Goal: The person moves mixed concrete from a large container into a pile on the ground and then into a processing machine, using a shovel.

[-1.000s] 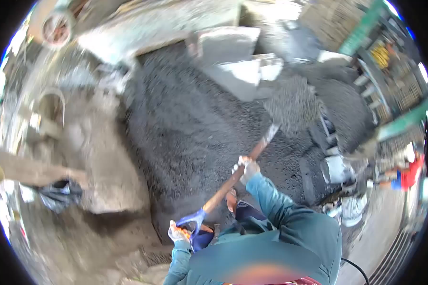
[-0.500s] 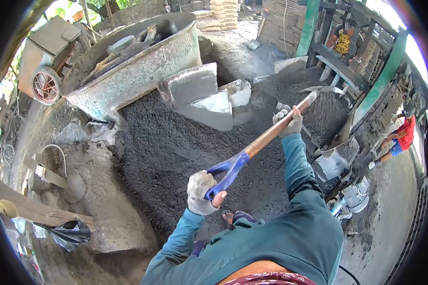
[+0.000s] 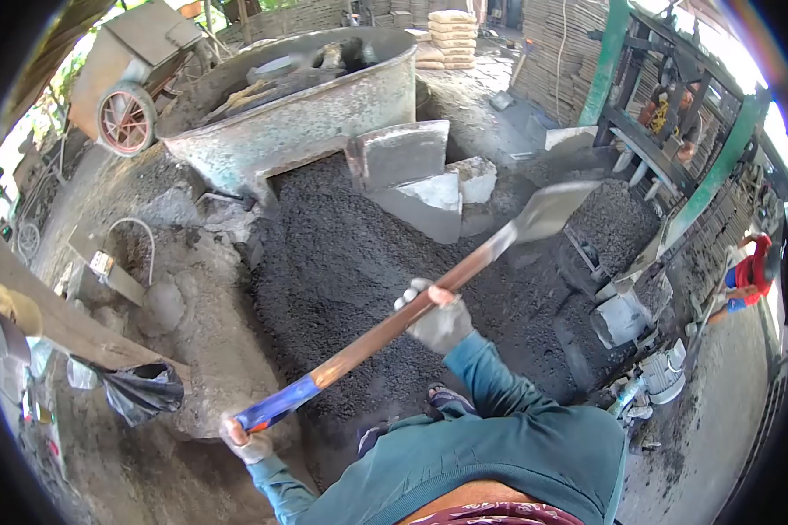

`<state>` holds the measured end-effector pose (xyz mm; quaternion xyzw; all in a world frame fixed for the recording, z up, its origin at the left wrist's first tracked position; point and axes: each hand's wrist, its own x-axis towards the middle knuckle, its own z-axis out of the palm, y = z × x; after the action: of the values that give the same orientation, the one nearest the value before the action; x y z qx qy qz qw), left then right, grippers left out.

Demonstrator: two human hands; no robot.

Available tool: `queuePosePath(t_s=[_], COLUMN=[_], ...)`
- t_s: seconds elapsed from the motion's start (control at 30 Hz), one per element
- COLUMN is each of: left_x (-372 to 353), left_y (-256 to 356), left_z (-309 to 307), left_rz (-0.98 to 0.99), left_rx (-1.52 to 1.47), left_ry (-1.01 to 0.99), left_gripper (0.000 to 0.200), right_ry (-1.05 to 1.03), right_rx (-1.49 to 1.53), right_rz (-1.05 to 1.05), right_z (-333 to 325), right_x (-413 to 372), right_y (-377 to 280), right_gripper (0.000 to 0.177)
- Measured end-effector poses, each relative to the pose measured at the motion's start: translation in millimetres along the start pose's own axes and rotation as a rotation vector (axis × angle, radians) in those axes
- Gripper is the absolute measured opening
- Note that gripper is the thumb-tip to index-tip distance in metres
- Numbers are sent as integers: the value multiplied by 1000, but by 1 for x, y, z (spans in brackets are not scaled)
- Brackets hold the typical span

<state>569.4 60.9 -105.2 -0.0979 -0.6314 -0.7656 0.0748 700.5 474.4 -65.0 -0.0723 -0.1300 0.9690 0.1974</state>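
Observation:
I hold a shovel with a wooden shaft (image 3: 385,331) and a blue grip. My left hand (image 3: 245,437), in a grey work glove, is closed on the blue grip at the lower left. Higher up the shaft, my gloved right hand (image 3: 438,317) clasps the wood. The bare metal blade (image 3: 552,210) hangs in the air above a pile of dark wet gravel mix (image 3: 350,262), carrying nothing. My teal sleeves fill the bottom of the view, and a sandalled foot (image 3: 451,398) stands on the mix.
A large round metal mixer tub (image 3: 306,105) stands behind the pile, with a chute plate (image 3: 403,153). A green-framed machine (image 3: 700,175) with a hopper of mix (image 3: 617,223) is at right. A person in red (image 3: 749,271) is at far right. A black bag (image 3: 140,389) lies at left.
The shovel swung back from the hopper at right toward me; its blade is now empty over the pile. My left hand dropped low and left; my right hand slid down the shaft.

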Motion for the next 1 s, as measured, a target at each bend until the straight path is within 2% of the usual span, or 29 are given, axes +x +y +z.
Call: queuePosePath(t_s=[0.03, 0.1, 0.17, 0.2, 0.23, 0.27, 0.3, 0.33, 0.37, 0.4, 0.47, 0.53, 0.6, 0.7, 0.77, 0.8, 0.83, 0.87, 0.9, 0.93, 1.0], left_x=[4, 14, 27, 36, 32, 37, 34, 35, 33, 27, 10, -13, -27, -23, 3, 18, 36, 46, 52, 59, 59], left_y=[17, 38, 84, 101, 123, 131, 137, 118, 103, 84, 34, -13, -41, -50, -46, -45, -61, -63, -64, -71, -77], left_z=[-25, -38, -9, 13, 37, 61, 88, 110, 135, 157, 195, 218, 243, 277, 313, 329, 345, 365, 379, 390, 420], left_rz=[-26, 72, 166, 332, 263, 326, 277, 415, 536, 564, 513, 379, 309, 334, 503, 449, 461, 354, 248, 264, 299], left_rx=[70, 166, 323, 441, 444, 494, 456, 468, 515, 572, 678, 732, 760, 816, 921, 870, 877, 894, 914, 927, 974], left_ry=[-59, -137, -301, -387, -489, -645, -717, -757, -782, -822, -910, -977, -1017, -996, -944, -948, -946, -975, -995, -1008, -1020], left_gripper=[65, 64, 61, 56, 55, 56, 55, 52, 49, 47, 46, 47, 50, 53, 52, 52, 51, 51, 52, 51, 50], right_ry=[20, 157, 278, 322, 330, 338, 343, 228, 299, 376, 575, 769, 1098, 768, 937, 909, 992, 1121, 1339, 1490, 1530], right_rx=[64, 81, 50, 65, 10, -44, -99, -191, -378, -560, -925, -888, -938, -2211, -2223, -2234, -2084, -1849, -1407, -944, -536], right_rz=[61, 126, 152, 154, 180, 203, 225, 324, 294, 260, 191, 161, 292, 941, 1152, 1238, 1260, 1206, 1037, 830, 634], right_z=[-12, -29, -50, -59, -69, -76, -84, -108, -115, -117, -141, -183, -248, -396, -468, -486, -476, -463, -447, -423, -397], right_x=[3, 13, 30, 37, 40, 40, 44, 48, 40, 29, 4, -41, -92, -228, -348, -410, -448, -474, -495, -504, -511], right_y=[23, 55, 74, 79, 82, 83, 82, 83, 81, 79, 73, 59, 35, 11, 29, 44, 39, 33, 24, 18, 11], right_gripper=[34, 32, 30, 32, 31, 30, 29, 31, 33, 35, 42, 35, 27, 34, 38, 38, 36, 34, 33, 31, 29])
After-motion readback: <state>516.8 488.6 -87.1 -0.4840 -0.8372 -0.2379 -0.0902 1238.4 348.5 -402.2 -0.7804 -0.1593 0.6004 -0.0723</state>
